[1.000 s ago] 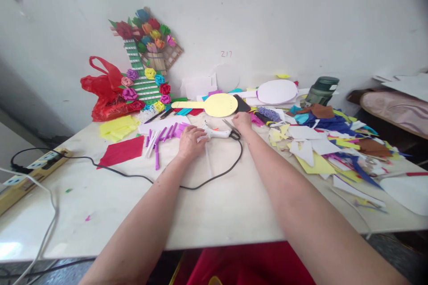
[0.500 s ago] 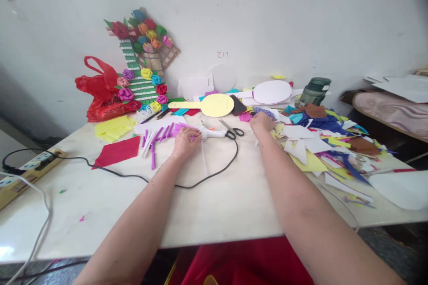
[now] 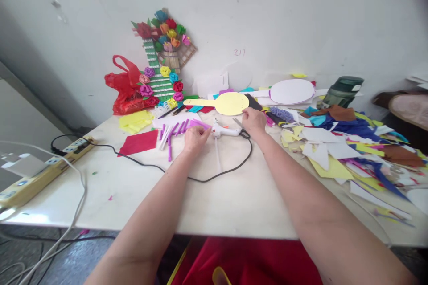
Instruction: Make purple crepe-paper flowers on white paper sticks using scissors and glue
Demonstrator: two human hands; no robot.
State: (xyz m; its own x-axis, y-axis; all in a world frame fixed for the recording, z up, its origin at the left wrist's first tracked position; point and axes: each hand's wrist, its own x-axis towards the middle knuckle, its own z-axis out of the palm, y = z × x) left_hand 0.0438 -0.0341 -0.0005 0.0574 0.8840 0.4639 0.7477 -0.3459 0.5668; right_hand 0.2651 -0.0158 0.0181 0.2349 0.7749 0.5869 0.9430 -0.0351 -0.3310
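My left hand (image 3: 196,138) is closed at the nose end of a white glue gun (image 3: 230,131), beside a purple paper piece (image 3: 199,123); what its fingers hold is too small to make out. Just above the scissors (image 3: 245,133), my right hand (image 3: 253,121) has its fingers bent near the right end of a yellow paddle-shaped card (image 3: 230,104). Whether it grips anything is unclear. Purple rolled sticks (image 3: 169,146) and white ones lie left of my left hand. A clear glue stick (image 3: 217,153) points down from the gun.
Paper and cloth scraps (image 3: 331,167) cover the right side, with a dark bottle (image 3: 343,91) behind. A black cable (image 3: 203,181) loops across the middle. At left are red paper (image 3: 138,142), a red bag (image 3: 123,87) and a power strip (image 3: 72,153). Paper flowers (image 3: 163,82) stand at the back.
My right hand has moved left from the purple netting to the scissors and the yellow card. My left hand stays by the glue gun, its fingers drawn in more. The view has shifted left.
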